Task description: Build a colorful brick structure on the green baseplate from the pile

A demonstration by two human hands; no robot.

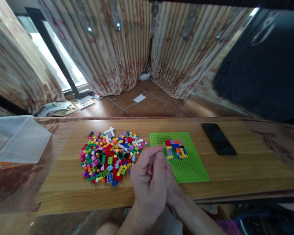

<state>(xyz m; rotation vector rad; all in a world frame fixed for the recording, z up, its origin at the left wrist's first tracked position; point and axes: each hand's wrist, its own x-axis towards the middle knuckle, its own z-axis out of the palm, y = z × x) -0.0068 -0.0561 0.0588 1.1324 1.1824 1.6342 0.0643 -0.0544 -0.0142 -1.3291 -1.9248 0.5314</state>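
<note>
My left hand [148,184] is closed, its thumb pressed along the curled index finger in front of the green baseplate [194,166]. Anything pinched in it is too small or too covered to make out. Close against it on the right is my right hand [172,187], its fingers mostly hidden behind the left one. Just beyond the fingertips, a flat block of multicoloured toy bricks [175,149] sits on the baseplate. To the left of my hands spreads a heap of loose toy bricks [110,156] in many colours.
A black phone [219,138] lies on the wooden table [254,163] right of the baseplate. At the far left stands a translucent plastic bin [17,140]. Behind the table are tiled floor, a white paper [139,98], stacked papers [56,108] and long curtains [117,49].
</note>
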